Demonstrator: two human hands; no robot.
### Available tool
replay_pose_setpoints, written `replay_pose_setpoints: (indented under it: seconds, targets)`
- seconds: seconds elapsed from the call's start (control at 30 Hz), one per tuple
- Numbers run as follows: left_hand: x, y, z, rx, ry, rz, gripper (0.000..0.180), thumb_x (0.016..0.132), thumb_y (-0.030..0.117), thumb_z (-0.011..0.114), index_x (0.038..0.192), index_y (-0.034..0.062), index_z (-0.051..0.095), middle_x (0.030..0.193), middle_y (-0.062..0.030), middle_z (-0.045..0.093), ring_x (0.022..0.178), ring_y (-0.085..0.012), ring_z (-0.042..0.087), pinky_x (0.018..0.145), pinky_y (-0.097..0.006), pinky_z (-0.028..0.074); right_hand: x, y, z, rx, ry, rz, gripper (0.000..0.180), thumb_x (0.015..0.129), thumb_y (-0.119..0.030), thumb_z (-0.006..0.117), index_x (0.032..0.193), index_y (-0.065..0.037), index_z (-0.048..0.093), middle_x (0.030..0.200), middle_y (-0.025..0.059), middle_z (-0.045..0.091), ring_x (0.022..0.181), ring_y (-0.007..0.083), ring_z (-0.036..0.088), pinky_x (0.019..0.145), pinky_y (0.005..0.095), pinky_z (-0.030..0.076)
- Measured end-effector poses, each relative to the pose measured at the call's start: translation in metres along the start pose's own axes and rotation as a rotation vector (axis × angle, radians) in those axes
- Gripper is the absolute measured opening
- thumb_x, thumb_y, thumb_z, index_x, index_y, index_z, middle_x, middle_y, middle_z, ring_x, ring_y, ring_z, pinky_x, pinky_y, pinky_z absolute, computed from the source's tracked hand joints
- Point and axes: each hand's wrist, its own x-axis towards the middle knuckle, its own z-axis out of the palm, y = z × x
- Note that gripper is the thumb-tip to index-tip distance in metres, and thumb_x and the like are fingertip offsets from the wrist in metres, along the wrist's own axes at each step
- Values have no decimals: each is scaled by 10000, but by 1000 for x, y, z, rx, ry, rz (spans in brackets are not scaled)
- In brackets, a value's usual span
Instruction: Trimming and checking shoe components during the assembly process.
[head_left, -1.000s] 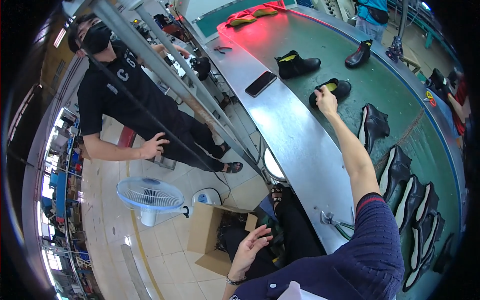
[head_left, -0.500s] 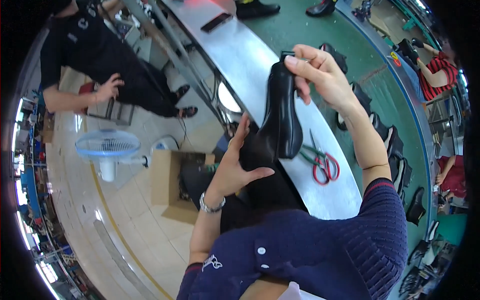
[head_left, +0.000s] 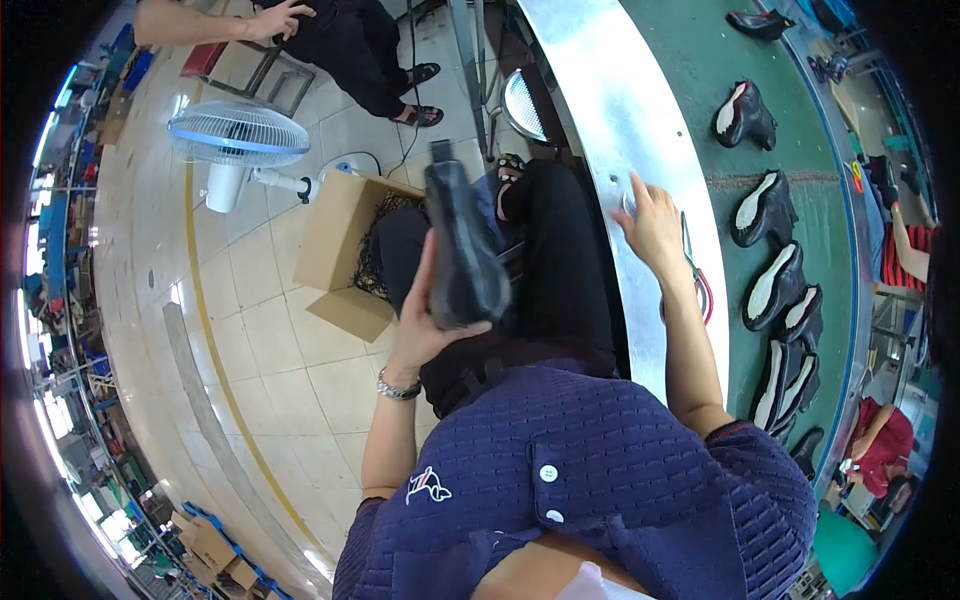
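My left hand [head_left: 415, 335] is closed around the toe end of a black leather ankle boot [head_left: 465, 255], which stands up over my lap with its shaft pointing away from me. The boot is a little blurred. Over the metal bench, my right hand [head_left: 652, 228] reaches out with thumb and index finger apart. A small shiny thing [head_left: 628, 202] shows between those two fingers, too small to name. Beside my right forearm lie scissors with red handles [head_left: 706, 300], partly hidden by the arm.
The long metal bench [head_left: 640, 110] runs along my right. Beyond it, several black shoes with white soles [head_left: 772, 285] lie on a green surface [head_left: 720, 200]. An open cardboard box [head_left: 325, 245] and a fan [head_left: 240, 135] stand at left. A person [head_left: 345, 50] is at the far left.
The boot has moved left and down over my lap, now in my left hand. My right hand has let go of its top and moved to the bench. My view has turned.
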Motion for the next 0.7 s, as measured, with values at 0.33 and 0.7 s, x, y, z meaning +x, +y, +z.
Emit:
replay_pose_setpoints:
  seconds: [0.33, 0.7]
  targets:
    - [2, -3, -54, -469, 194, -530, 582, 932, 388, 620, 1355, 23, 456, 1232, -68, 593, 1057, -135, 595, 900, -292, 484, -47, 50, 24, 51, -103, 163, 421, 923, -263, 586, 1304, -84, 559, 1068, 191, 610, 995, 349, 588, 889, 448, 440]
    - [37, -8, -17, 336, 405, -241, 669, 954, 438, 536, 1442, 25, 338, 1337, -207, 505, 1158, -274, 545, 1023, -352, 383, -3, -114, -82, 1327, -967, 279, 745, 942, -53, 523, 1542, -87, 82, 1129, 188, 647, 982, 212, 643, 859, 291, 469]
